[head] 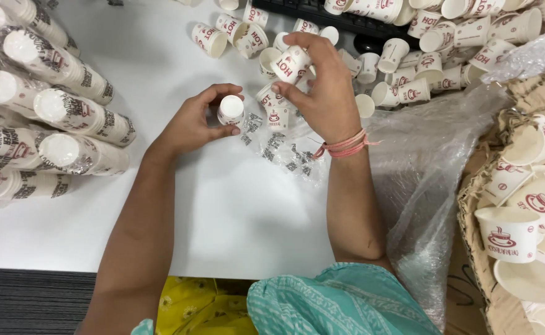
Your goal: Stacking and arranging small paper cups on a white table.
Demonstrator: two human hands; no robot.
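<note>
My left hand (193, 121) grips a small white paper cup (231, 110), its base turned toward me, over the white table (235, 217). My right hand (322, 87), with a pink thread band at the wrist, holds another white paper cup with red print (289, 63) a little farther back, its fingers curled round it. Just beneath that hand lies a clear printed plastic sleeve (282, 146) with a few cups at its mouth.
Wrapped stacks of cups (49, 105) lie at the left. Several loose cups (421, 56) are scattered at the back near a black keyboard (341, 18). A cardboard box of cups (527, 205) with crumpled clear plastic (434, 161) stands at the right.
</note>
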